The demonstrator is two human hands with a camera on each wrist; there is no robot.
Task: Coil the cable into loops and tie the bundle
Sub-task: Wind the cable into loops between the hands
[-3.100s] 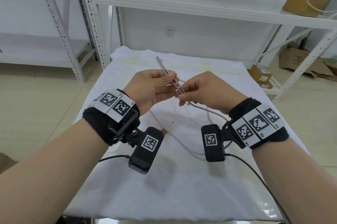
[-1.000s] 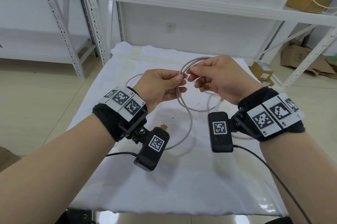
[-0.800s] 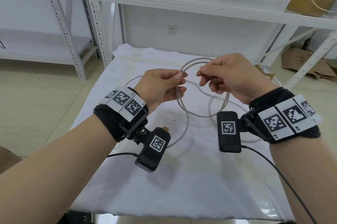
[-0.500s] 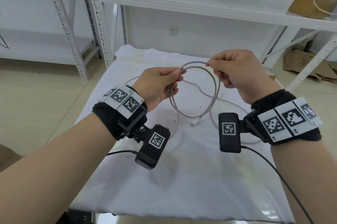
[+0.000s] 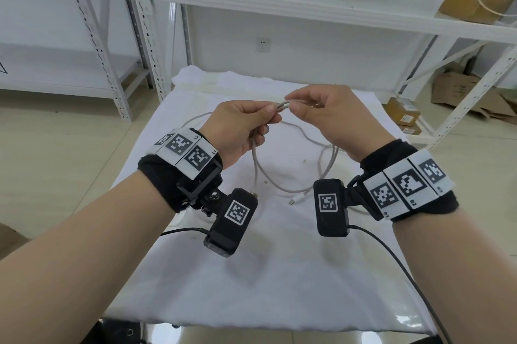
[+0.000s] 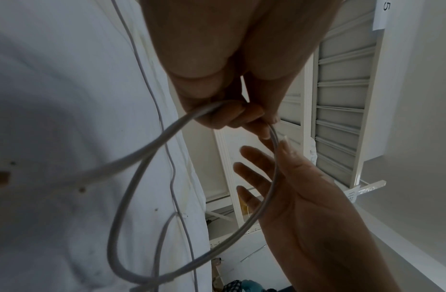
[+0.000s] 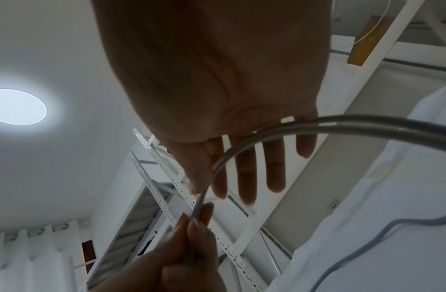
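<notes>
A thin, round, pale grey cable (image 5: pixel 282 188) hangs as loops in the air above the bench (image 5: pixel 279 273), which is draped in a white cloth. The top of the loops is gathered between the two hands, and the bottom of the hanging curve dips close to the cloth. One end with a small white plug (image 5: pixel 297 200) lies on the cloth below the loops, and more slack cable trails across the cloth beyond the hands and to the right.

The left hand (image 5: pixel 240 131) has its fingers (image 6: pixel 226 116) curled, with thumb and forefinger pinching the bunched strands at the top of the loops; the strands leave its grip and curve downward. The right hand (image 5: pixel 333 117) meets it just beside that pinch, its thumb and forefinger tips closed on the cable's upper arc. In the right wrist view its other three fingers (image 7: pixel 274 170) are stretched out nearly straight and spread, touching nothing, while the cable passes under the palm.
</notes>
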